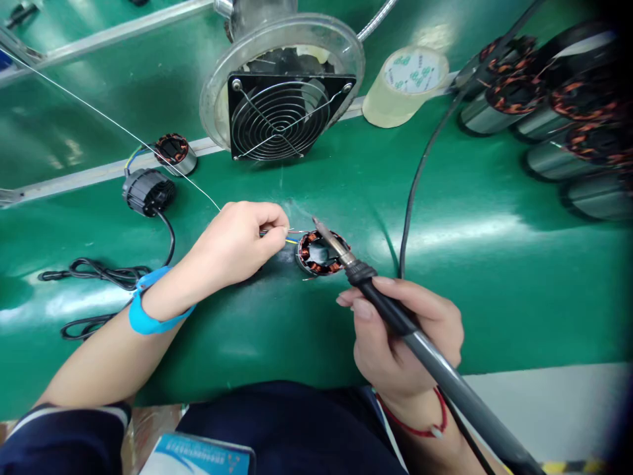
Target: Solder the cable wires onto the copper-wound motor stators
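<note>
My left hand [242, 241] is closed in a pinch on thin coloured wires [293, 241] that lead to a round stator with copper windings [320, 254]. The stator lies on the green table in front of me. Wrapped in my right hand [408, 336] is a soldering iron [390, 307] with a black grip. Its metal tip points up and to the left, over the stator's upper edge; whether it touches anything cannot be made out. A thin pale strand [198, 188] runs from the upper left down to my left hand.
A fan with a round wire guard [279, 119] stands behind the stator. Beside it is a tape roll [405, 86]. Several stators [499, 105] stand at the right. A black motor housing [148, 191], another stator [175, 155] and a cable [106, 272] are at the left.
</note>
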Tool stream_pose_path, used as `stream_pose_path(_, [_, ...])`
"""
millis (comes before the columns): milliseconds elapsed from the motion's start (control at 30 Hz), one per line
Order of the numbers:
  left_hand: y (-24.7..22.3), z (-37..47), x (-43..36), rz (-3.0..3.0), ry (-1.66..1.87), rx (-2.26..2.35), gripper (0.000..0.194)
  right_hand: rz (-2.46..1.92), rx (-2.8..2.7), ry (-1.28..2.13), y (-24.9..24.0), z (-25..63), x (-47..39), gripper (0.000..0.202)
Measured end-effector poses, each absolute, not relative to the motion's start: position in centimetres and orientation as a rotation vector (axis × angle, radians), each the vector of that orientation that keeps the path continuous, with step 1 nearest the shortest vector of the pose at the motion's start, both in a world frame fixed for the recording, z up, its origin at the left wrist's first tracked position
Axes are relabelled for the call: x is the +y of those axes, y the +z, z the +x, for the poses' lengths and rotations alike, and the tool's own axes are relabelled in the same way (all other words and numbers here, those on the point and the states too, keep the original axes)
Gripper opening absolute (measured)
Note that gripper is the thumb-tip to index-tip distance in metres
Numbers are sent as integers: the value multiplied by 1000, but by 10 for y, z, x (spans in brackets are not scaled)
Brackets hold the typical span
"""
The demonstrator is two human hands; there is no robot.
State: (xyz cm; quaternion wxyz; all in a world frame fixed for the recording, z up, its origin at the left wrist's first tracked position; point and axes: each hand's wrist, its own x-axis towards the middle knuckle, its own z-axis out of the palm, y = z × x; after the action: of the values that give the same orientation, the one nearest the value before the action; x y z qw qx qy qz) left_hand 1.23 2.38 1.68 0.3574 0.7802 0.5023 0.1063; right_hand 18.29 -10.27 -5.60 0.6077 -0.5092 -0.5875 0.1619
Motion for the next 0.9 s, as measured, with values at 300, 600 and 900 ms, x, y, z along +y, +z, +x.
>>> stream_pose_path(300, [15,11,23,2034,292,1286,19,-1333,-1517,445,-26,181,-70,45])
stream_pose_path(600, [17,10,24,2011,266,1272,17,-1425,-1594,517,-40,170,-57,47])
stream_pose_path(900, [15,5,24,1990,333,1203,7,-1357,-1696,281,-44,159,-55,53])
